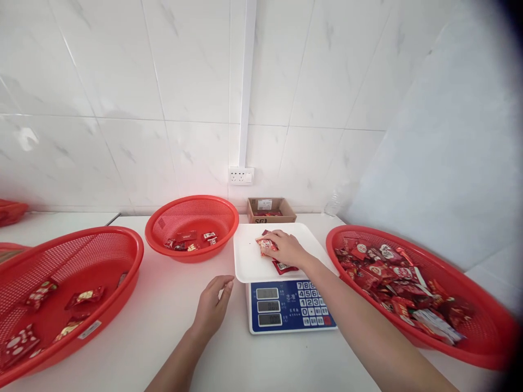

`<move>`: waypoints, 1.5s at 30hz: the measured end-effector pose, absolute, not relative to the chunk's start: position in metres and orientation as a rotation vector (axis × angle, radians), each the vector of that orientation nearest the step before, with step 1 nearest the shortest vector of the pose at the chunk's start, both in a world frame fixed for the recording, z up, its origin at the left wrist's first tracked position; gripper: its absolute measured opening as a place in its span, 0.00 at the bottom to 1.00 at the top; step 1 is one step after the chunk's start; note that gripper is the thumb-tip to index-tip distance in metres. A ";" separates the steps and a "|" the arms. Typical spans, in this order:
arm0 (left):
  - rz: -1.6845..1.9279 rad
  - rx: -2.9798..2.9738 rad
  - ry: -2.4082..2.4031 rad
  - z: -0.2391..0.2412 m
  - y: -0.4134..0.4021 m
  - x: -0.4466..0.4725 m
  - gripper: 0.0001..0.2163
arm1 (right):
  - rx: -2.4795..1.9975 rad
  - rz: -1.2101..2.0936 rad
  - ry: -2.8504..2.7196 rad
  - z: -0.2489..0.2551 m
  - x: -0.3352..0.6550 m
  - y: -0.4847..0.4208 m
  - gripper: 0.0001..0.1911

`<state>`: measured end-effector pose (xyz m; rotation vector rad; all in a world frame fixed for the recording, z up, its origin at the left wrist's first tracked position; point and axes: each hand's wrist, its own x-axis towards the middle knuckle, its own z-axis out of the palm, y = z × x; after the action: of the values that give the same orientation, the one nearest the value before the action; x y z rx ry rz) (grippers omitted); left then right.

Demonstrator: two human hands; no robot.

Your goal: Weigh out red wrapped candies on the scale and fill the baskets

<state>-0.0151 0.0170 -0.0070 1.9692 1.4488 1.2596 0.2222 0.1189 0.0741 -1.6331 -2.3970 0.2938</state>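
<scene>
My right hand (286, 247) lies on the white tray (249, 261) of a blue electronic scale (291, 307), fingers closed over red candy packets (267, 246); another packet (285, 267) pokes out under my palm. My left hand (213, 306) rests on the white table just left of the scale, fingers loosely curled, holding nothing I can see.
A red basket (469, 348) piled with candy packets sits at the right. A smaller red basket (192, 215) with a few packets stands behind, and a large one (81, 239) at the left. A cardboard box (269, 209) and wall socket (241, 175) are at the back.
</scene>
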 end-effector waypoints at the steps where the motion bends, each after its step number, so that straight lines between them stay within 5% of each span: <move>1: 1.258 1.966 1.451 -0.007 0.017 -0.015 0.12 | -1.622 0.350 -2.425 0.077 0.226 0.118 0.26; 10: 1.210 1.982 1.440 -0.008 0.016 -0.014 0.12 | -1.509 0.593 -2.685 0.088 0.244 0.106 0.51; 17: 1.208 1.958 1.435 -0.010 0.016 -0.015 0.12 | -1.606 0.368 -2.514 0.076 0.239 0.110 0.37; 23: 1.223 1.940 1.422 -0.007 0.016 -0.014 0.12 | -1.564 0.515 -2.566 0.076 0.240 0.111 0.46; 45: 1.214 1.967 1.423 -0.005 0.015 -0.014 0.13 | -1.554 0.022 -2.352 0.063 0.217 0.112 0.25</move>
<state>-0.0141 0.0153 -0.0052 1.9665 1.4234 1.2141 0.2166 0.1118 0.0625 -1.5540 -2.3515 0.0218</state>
